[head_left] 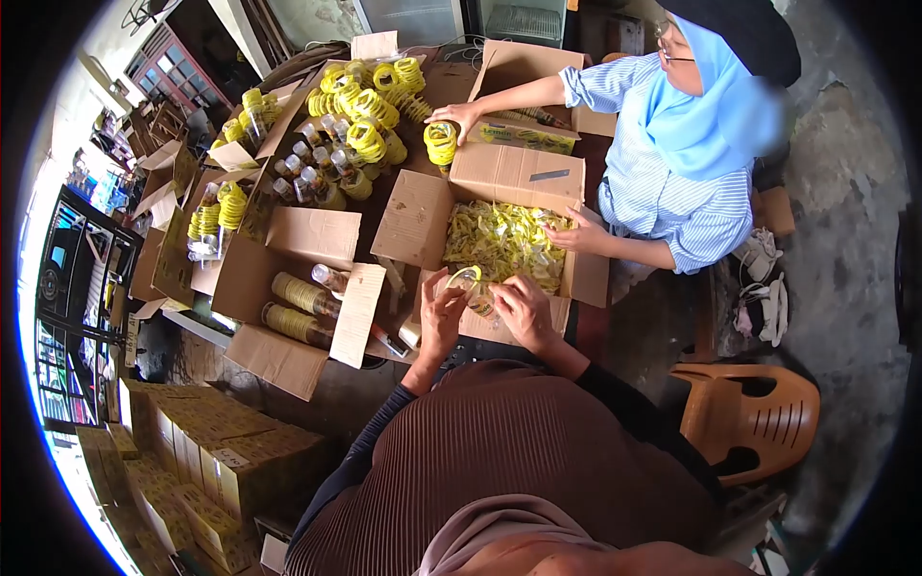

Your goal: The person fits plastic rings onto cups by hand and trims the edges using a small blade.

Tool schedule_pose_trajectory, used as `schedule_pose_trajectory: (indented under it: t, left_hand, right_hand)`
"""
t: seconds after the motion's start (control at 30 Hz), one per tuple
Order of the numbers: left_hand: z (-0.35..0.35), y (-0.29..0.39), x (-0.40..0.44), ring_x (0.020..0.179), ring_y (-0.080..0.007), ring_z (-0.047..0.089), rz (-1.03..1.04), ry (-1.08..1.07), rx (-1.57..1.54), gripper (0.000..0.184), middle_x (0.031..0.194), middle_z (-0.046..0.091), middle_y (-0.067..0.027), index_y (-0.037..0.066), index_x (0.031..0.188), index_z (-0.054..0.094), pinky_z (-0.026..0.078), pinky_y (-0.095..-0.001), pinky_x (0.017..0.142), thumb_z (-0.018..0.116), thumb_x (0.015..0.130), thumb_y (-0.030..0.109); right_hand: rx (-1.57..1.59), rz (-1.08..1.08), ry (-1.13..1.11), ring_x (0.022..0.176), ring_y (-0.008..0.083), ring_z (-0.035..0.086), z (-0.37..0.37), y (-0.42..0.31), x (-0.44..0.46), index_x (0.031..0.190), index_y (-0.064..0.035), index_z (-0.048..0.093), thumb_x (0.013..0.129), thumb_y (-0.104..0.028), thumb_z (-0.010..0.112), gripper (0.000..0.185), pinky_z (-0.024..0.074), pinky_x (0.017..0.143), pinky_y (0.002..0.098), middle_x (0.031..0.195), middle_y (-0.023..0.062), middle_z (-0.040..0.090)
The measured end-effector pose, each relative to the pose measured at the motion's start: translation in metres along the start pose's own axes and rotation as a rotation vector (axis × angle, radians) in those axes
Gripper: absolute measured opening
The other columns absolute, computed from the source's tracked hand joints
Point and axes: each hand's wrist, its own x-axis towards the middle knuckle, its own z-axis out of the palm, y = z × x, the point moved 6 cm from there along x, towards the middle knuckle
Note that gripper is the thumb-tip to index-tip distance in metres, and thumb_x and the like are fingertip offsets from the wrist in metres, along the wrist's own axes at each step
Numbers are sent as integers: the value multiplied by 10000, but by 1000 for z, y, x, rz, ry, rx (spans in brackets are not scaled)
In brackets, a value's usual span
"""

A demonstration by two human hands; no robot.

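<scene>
My left hand (pixel 443 315) and my right hand (pixel 523 313) are raised over the near edge of an open cardboard box (pixel 413 226). Between them they hold a small clear plastic packet (pixel 480 304) with print on it; a yellow rim shows at its top, near my left fingers. Fingers of both hands are closed on it in a pinch. Inside the box lies a heap of yellow and clear plastic packets (pixel 504 240), just beyond my hands.
Across the box, a co-worker (pixel 663 163) has one hand on a stack of yellow rings (pixel 440 142) and the other at the heap. Clear jars (pixel 322 168) and more yellow stacks (pixel 365 110) stand at left. Another box (pixel 279 355) holds jars. An orange chair (pixel 749 418) stands right.
</scene>
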Motion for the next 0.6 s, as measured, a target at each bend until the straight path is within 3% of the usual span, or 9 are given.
schedule_pose_trajectory:
  t: [0.07, 0.1, 0.3, 0.5, 0.6]
  left_hand:
    - [2, -6, -1, 1020, -288, 604, -132, -35, -119, 113, 1196, 557, -147, 11, 879, 690, 519, -359, 792, 724, 807, 92]
    - [-1, 0, 0, 902, -256, 635, -80, -19, -68, 113, 1026, 625, -128, 3, 875, 687, 516, -333, 711, 721, 805, 85]
    - [1, 4, 0, 672, -217, 647, -140, -82, 24, 111, 752, 625, -104, 13, 861, 703, 492, -313, 605, 709, 819, 115]
    - [13, 7, -1, 627, -222, 644, -129, -128, 41, 114, 760, 630, -101, 20, 866, 708, 489, -322, 579, 708, 821, 125]
    - [18, 12, -2, 627, -223, 646, -95, -159, 52, 107, 762, 631, -103, 16, 855, 702, 488, -320, 577, 706, 822, 117]
  right_hand:
    - [-42, -46, -11, 781, 234, 599, 0, -5, 0, 960, -78, 663, 724, -37, 717, 245, 508, 664, 351, 850, 49, 574]
    - [-42, -40, -7, 781, 234, 599, 0, -4, -1, 960, -78, 663, 724, -37, 717, 245, 508, 664, 351, 850, 49, 574]
    - [-85, -61, -60, 798, 232, 588, 7, -1, -5, 932, -70, 644, 710, -52, 727, 238, 501, 673, 358, 856, 45, 551]
    - [-139, -16, -86, 800, 257, 584, 14, 12, -7, 948, -74, 632, 725, -65, 721, 240, 497, 674, 371, 864, 66, 539]
    - [-68, 122, -67, 797, 272, 587, 14, 27, -5, 942, -70, 636, 729, -50, 708, 226, 494, 671, 379, 849, 81, 546]
